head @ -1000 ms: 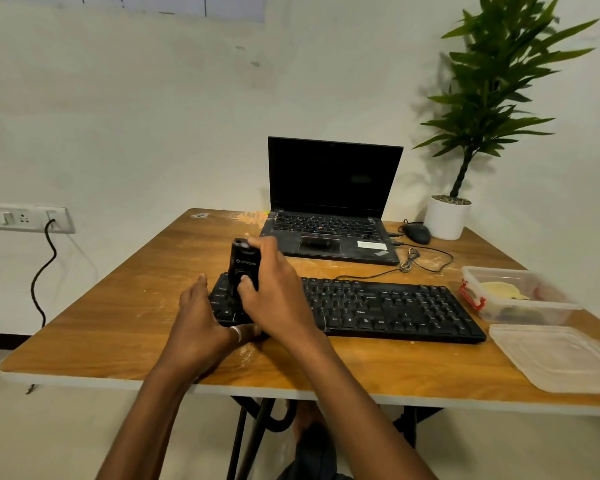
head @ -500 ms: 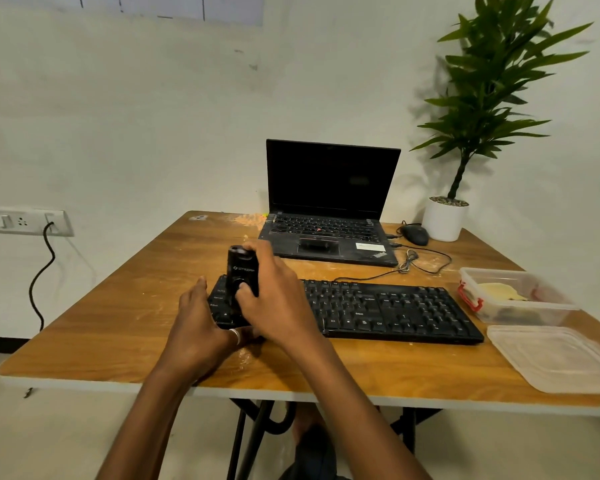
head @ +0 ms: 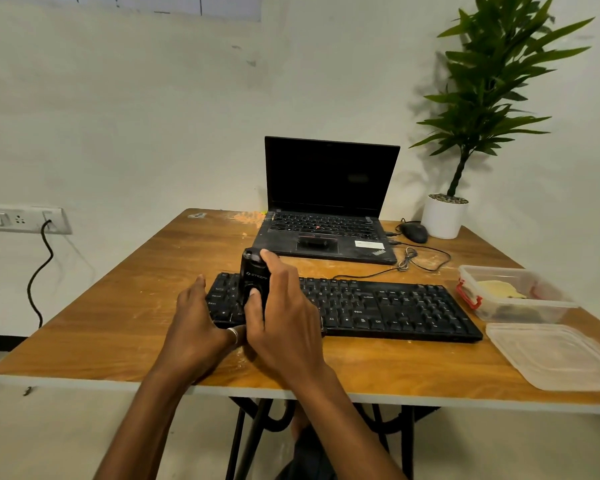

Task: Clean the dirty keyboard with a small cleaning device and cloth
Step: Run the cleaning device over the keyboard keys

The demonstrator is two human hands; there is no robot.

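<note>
Right hand (head: pixel 284 327) grips cleaning device (head: pixel 255 276) upright on keyboard (head: pixel 395 306), whose left end left hand (head: pixel 194 323) holds.

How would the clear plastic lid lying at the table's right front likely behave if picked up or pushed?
The clear lid looks thin and translucent, so probably light and bendy. Lying flat, it would likely slide on the table rather than tip. It sits near the front edge, so a push might knock it off.

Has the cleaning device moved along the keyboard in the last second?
Yes, slightly: the cleaning device in the right hand has shifted rightward, away from the keyboard's left edge.
</note>
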